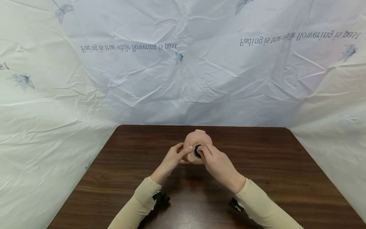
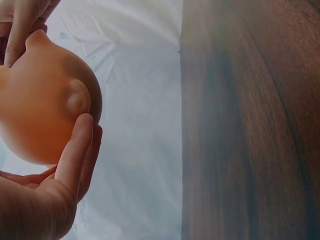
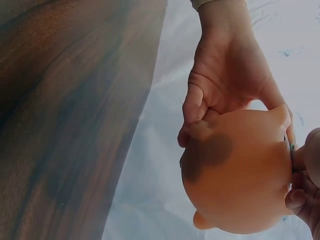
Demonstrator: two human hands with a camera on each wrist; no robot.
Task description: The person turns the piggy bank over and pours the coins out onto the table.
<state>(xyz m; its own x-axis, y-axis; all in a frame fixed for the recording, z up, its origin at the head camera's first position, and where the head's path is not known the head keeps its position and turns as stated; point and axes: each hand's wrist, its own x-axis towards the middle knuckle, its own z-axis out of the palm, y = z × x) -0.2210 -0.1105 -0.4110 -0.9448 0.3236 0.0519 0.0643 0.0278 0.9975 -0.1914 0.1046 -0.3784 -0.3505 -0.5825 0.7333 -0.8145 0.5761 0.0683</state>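
A round, pinkish-orange piggy bank (image 1: pixel 200 136) is held up above the far part of the table, its underside with stubby feet facing me. My left hand (image 1: pixel 172 159) grips its left side, thumb on the underside and fingers around the body, as the left wrist view shows on the piggy bank (image 2: pixel 40 110). A round black plug (image 1: pixel 196 152) with a shiny rim sits in the underside. At this plug, my right hand (image 1: pixel 220 165) pinches with thumb and curled fingers; its fingertips partly cover it. In the right wrist view, the right fingers (image 3: pixel 311 165) show only at the edge.
A dark brown wood-grain table (image 1: pixel 128 152) lies beneath both hands. White wrinkled cloth (image 1: pixel 183 86) with printed lettering hangs behind it and along both sides. Black devices (image 1: pixel 161 197) sit at the wrists, below the cream sleeves (image 1: pixel 134 205).
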